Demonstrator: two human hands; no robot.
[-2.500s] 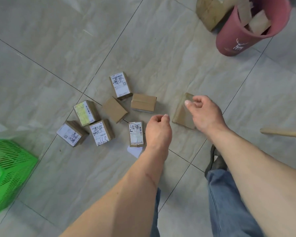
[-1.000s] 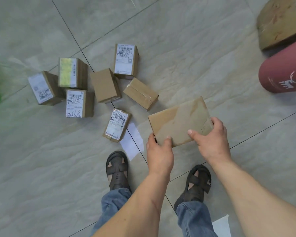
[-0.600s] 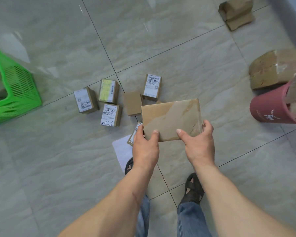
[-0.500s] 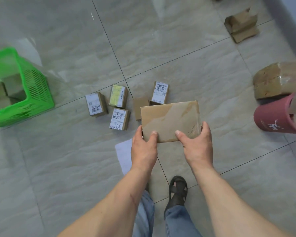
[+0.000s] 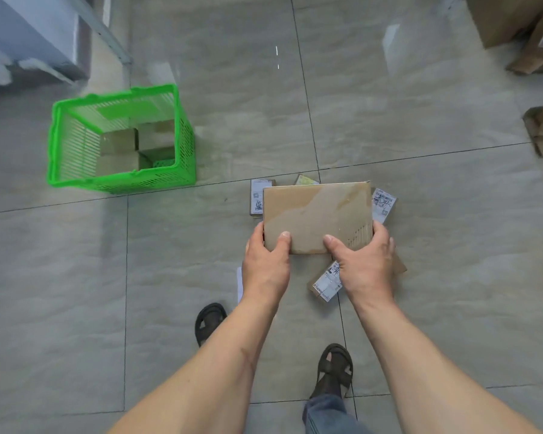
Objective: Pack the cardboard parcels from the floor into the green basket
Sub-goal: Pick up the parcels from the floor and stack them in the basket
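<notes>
Single head view, looking steeply down at the tiled floor (image 5: 201, 261) from standing height (feet at bottom edge), wide-angle, basket (image 5: 182, 133) upper left.

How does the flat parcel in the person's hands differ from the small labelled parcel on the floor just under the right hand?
The flat parcel is broad, thin and plain brown; the small labelled parcel is narrower and carries a white printed label. The flat parcel is held off the floor by the left hand and right hand; the small one lies untouched on the tiles. Both are brown cardboard, still outside the green basket.
</notes>
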